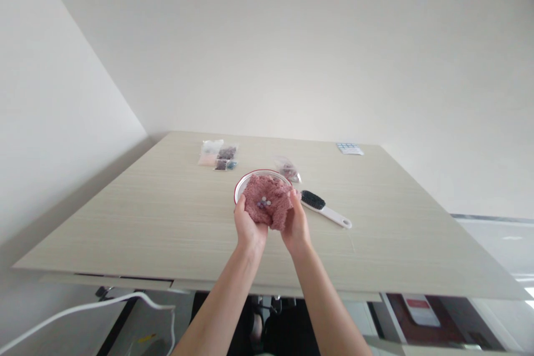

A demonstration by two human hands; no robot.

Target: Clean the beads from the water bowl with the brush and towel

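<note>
Both my hands hold a fluffy pink cloth [269, 204] just above a white plate with a red rim [242, 181] on the pale wooden table [167, 217]. My left hand [248, 226] grips the cloth's left side and my right hand [297, 222] grips its right side, fingers closed. A few small pale beads or stones [263, 203] lie on the cloth's middle.
A brush with black bristles and a white handle [325, 208] lies right of the plate. Small clear bags of beads [219, 155] sit further back, another bag [288, 169] is behind the plate, and a white grid tray [349, 148] is at the far right. A white cable [83, 308] hangs below the table's near edge.
</note>
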